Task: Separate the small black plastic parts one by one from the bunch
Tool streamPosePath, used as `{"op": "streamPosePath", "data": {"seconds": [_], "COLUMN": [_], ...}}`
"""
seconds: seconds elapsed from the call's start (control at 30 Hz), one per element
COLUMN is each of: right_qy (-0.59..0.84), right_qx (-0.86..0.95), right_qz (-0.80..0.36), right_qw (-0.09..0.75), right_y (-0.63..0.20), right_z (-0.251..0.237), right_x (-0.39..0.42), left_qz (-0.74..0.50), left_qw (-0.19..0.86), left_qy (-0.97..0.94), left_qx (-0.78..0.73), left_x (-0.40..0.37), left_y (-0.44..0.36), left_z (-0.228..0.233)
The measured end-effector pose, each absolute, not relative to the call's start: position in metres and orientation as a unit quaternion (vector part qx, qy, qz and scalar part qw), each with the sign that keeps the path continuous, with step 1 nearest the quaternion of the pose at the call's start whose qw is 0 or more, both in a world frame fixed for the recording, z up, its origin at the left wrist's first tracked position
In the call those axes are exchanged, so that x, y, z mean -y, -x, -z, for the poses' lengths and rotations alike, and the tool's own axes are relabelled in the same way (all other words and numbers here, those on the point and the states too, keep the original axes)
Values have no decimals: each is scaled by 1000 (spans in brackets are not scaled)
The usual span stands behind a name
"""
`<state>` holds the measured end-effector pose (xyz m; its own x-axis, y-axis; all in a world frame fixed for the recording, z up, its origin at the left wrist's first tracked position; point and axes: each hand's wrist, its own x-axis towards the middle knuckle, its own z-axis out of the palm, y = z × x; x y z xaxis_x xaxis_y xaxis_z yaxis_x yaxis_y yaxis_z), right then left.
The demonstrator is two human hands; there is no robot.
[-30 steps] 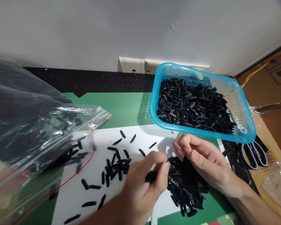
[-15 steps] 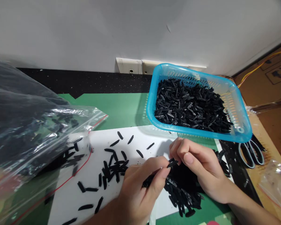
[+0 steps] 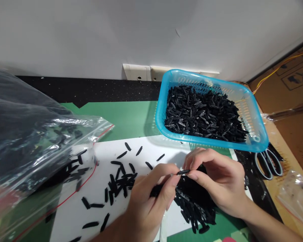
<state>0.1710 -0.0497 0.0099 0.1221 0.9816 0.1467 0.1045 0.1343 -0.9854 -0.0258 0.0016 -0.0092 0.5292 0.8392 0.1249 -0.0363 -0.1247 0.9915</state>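
**One black strip pinched between both hands**

I see my left hand [image 3: 151, 198] and right hand [image 3: 217, 181] meeting over the white sheet [image 3: 101, 201], each nipping one end of a single small black strip [image 3: 183, 172] between thumb and fingertips. The left hand also seems to cup more black pieces in its palm, but its curled fingers hide how many. Just under and behind the right hand lies a heap of black pieces [image 3: 194, 208]; my palm covers much of it, so I cannot judge its full extent.

To the left of the left hand, loose black strips [image 3: 121, 178] lie scattered on the sheet. Further left is a clear zip bag [image 3: 40, 144] with a red seal line, its contents dark and blurred, and the frame's edge cuts it off. Beyond the right hand stands a blue basket [image 3: 257, 124] full of the same black parts. To the right of that hand, scissors [image 3: 267, 161] lie partly tucked under the basket's corner, near a small clear bag [image 3: 293, 191] whose contents I cannot make out.
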Motion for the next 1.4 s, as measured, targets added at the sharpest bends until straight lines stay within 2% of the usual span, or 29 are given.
{"op": "streamPosePath", "data": {"seconds": [0.43, 0.6, 0.73, 0.87, 0.97, 1.03, 1.13, 1.23, 1.33, 1.4], "right_qy": [490, 477, 497, 484, 483, 493, 526, 590, 627, 603], "right_qx": [589, 682, 681, 715, 724, 712, 679, 642, 655, 685], "right_qz": [-337, -237, -186, -180, -155, -101, 40, 143, 136, 126], "right_qw": [547, 501, 504, 472, 467, 489, 510, 468, 400, 389], "right_y": [-171, -170, -170, -171, -171, -171, -179, -194, -202, -200], "right_z": [-9, -3, -2, -7, -10, -11, -13, -14, -15, -15], "right_x": [48, 48, 48, 45, 44, 43, 38, 31, 28, 31], "left_qz": [-339, -324, -306, -300, -308, -302, -270, -233, -201, -192], "left_qw": [603, 662, 690, 680, 663, 670, 695, 714, 736, 741], "left_qy": [-644, -568, -536, -600, -602, -574, -551, -538, -516, -504], "left_qx": [-327, -367, -378, -297, -321, -361, -375, -382, -391, -400], "left_x": [-1, 5, 6, 1, 0, 2, 3, 1, -1, -1], "left_y": [29, 31, 32, 31, 28, 27, 28, 30, 31, 31], "left_z": [11, 14, 15, 20, 18, 13, 6, 2, -3, -6]}}
